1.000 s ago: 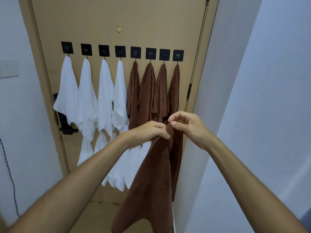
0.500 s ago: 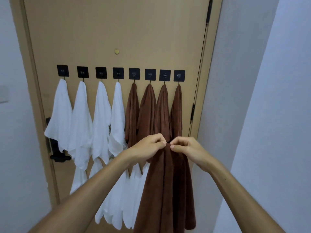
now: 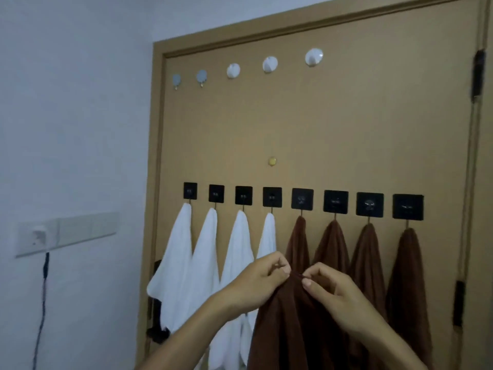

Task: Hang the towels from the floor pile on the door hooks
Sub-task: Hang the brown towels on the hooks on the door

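Note:
Both hands hold a brown towel (image 3: 290,324) up in front of the tan door (image 3: 333,134). My left hand (image 3: 256,284) and my right hand (image 3: 330,292) pinch its top edge close together, and the cloth hangs down between my forearms. A row of black square hooks (image 3: 302,199) crosses the door, each with a towel on it: several white towels (image 3: 178,263) on the left, several brown ones (image 3: 408,276) on the right. Higher up runs a row of round hooks (image 3: 270,64) with nothing hanging from them.
A black door handle (image 3: 157,329) sticks out at the door's left edge behind the white towels. On the left wall sits a switch plate (image 3: 66,233) with a plug and a dark cable (image 3: 42,303) running down. Black hinges (image 3: 477,73) mark the door's right side.
The view has tilted up and shifted left, bringing the round upper hooks and the wall switch into sight. Both hands still pinch the brown towel's top edge, now raised nearer the black hooks.

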### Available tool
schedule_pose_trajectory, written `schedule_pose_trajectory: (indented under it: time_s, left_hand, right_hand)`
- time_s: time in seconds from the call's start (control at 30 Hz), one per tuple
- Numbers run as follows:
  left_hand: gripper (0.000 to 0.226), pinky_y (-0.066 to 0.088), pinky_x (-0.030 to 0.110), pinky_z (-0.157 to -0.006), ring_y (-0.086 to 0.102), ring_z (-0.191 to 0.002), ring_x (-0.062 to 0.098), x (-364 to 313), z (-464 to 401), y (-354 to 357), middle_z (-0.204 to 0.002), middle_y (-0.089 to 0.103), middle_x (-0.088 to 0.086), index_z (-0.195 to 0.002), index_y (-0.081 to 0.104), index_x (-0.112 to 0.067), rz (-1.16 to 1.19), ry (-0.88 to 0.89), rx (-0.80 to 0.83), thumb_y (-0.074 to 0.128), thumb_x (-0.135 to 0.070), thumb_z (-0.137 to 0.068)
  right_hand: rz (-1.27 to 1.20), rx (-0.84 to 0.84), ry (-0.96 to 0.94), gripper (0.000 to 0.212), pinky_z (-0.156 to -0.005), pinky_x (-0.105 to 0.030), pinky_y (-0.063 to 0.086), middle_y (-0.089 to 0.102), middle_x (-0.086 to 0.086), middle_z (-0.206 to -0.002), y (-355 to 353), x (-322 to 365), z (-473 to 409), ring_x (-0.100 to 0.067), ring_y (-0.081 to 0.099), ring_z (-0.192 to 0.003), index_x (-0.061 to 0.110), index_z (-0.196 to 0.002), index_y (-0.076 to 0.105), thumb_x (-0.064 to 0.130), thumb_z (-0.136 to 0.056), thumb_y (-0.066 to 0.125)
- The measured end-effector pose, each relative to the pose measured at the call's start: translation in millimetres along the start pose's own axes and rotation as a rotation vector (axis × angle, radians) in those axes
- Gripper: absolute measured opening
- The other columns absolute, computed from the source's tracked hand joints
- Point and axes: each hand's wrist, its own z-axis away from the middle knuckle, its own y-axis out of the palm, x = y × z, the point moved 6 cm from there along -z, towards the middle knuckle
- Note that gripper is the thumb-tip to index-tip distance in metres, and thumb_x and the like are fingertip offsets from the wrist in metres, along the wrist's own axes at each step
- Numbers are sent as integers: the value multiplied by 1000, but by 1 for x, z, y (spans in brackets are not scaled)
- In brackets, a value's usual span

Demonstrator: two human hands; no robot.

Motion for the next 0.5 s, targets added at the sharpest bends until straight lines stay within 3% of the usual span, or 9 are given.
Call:
schedule_pose_trajectory:
  time_s: [0.23, 0.37, 0.5]
  left_hand:
    - [19, 36, 14, -61, 46, -67, 4, 52, -21, -140, -69, 52, -16, -79, 56, -30, -165, -61, -187, 48, -26, -96]
    - [14, 32, 24, -60, 41, -63, 10, 74, -36, -220, -70, 46, 2, -87, 53, -27, -185, -38, -279, 47, -16, -93]
    - [26, 32, 25, -61, 41, -61, 7, 76, -59, -288, -71, 50, -6, -73, 47, -28, -254, 33, -289, 42, -6, -86]
  right_hand:
    - [-8, 99, -86, 13, -63, -17, 43, 66, -2, -70, 85, 22, -135, -7, 57, -65, 17, -77, 65, 17, -89, 61]
    - [-23, 145, -110, 15, -61, -8, 40, 58, 11, -62, 127, 42, -204, 0, 52, -61, 14, -79, 63, 3, -88, 57]
    - [-53, 108, -115, 23, -66, -24, 36, 51, 6, -69, 152, 62, -272, -9, 47, -67, 16, -83, 55, -6, -81, 50]
